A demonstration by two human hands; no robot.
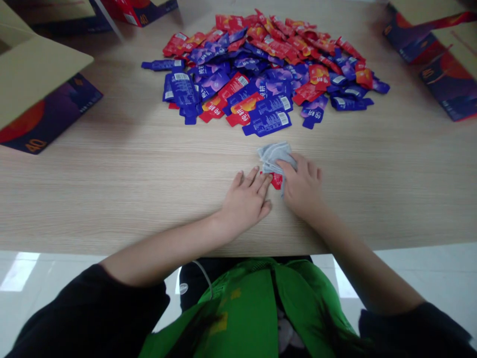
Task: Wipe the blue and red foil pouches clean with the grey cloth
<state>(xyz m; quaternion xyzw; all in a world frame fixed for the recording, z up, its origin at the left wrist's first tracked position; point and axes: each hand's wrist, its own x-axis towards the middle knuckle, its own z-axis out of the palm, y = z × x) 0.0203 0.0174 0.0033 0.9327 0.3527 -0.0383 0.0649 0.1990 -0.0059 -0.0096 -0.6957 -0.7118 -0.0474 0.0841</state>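
My left hand lies flat on the wooden table, fingers stretched out, its fingertips touching a red sachet. My right hand presses a crumpled grey cloth down over that sachet, fingers curled on the cloth. Most of the sachet is hidden under the cloth and the hands. A large pile of red and blue sachets lies spread on the table beyond both hands.
A cardboard box with a blue and red printed side stands at the left. More printed boxes sit at the far right and another box at the top left. The table's near edge runs just above my lap.
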